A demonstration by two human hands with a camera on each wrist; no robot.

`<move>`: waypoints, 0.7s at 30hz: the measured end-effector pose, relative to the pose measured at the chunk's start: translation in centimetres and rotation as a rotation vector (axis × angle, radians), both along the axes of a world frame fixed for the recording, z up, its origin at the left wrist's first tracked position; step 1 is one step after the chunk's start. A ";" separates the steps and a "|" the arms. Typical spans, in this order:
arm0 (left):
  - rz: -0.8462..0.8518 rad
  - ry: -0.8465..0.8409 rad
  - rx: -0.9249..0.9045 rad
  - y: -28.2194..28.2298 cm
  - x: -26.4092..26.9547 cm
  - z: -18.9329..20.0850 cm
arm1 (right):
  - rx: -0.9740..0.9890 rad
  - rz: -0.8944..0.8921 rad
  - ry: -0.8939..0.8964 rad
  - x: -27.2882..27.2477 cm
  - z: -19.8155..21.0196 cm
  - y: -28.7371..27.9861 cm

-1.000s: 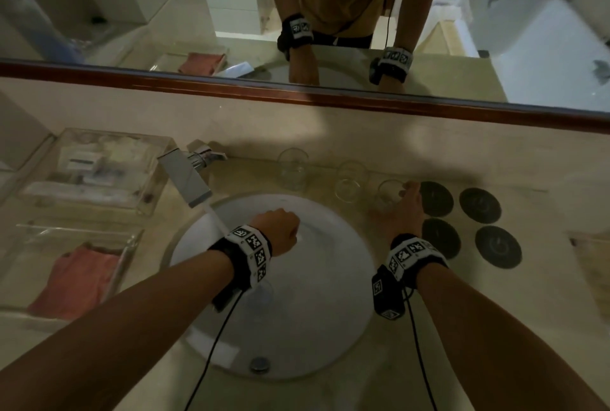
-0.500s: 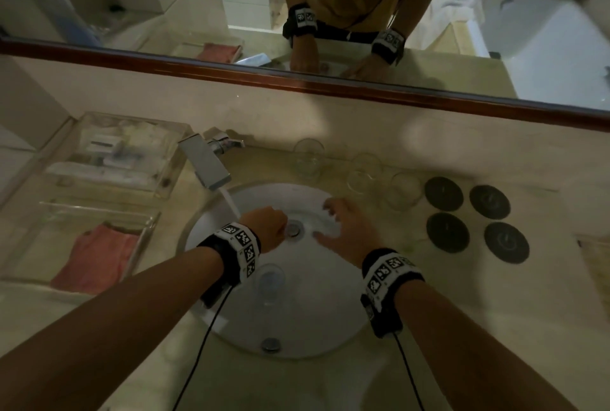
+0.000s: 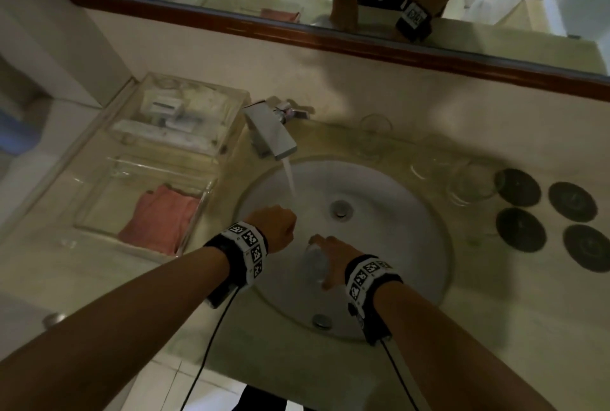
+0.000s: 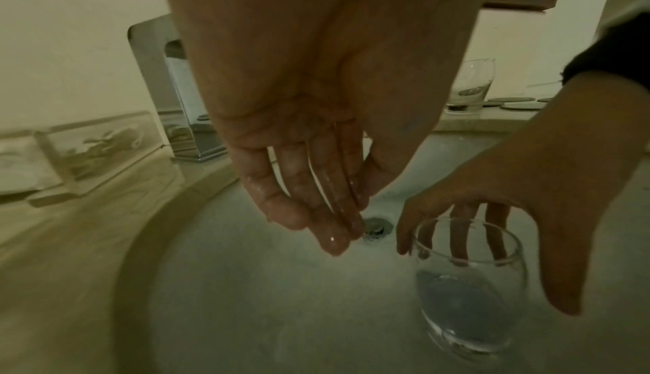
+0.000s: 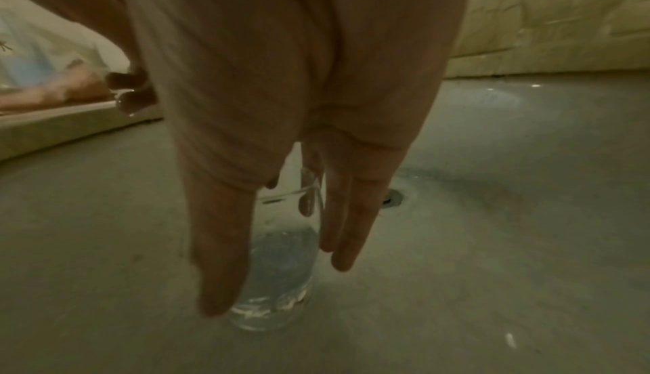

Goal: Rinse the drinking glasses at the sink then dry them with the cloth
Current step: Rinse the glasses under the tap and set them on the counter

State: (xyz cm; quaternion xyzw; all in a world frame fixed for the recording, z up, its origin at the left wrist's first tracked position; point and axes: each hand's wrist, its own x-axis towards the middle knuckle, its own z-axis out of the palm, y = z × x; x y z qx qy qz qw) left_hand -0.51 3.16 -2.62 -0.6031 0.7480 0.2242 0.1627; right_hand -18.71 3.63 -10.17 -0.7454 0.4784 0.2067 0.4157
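- Down at the sink (image 3: 429,282) basin's 6 o'clock, the right hand (image 3: 333,257), a second ago by the desk glasses, now spreads loosely around the water-filled glass (image 4: 468,291).
- Left hand (image 4: 316,185) hangs relaxed, empty; lifting and rinsing likely follows.

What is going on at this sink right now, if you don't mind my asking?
A person is rinsing drinking glasses. The faucet is running. Their right hand reaches around a glass standing in the basin with some water in it. The wet left hand hangs open beside it. Three more glasses wait on the counter; the pink cloth lies in a tray.
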 end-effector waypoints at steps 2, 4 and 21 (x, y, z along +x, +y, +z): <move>0.004 0.005 0.012 0.1 0.5 -0.4 | -0.028 -0.006 0.020 0.4 -0.6 -0.1; 0.012 0.017 0.027 0.1 1.1 -0.8 | -0.021 0.010 0.039 0.8 -0.9 -0.4; -0.249 0.302 -0.146 -2.9 4.4 0.3 | -0.225 -0.552 -0.451 4.1 3.0 -6.8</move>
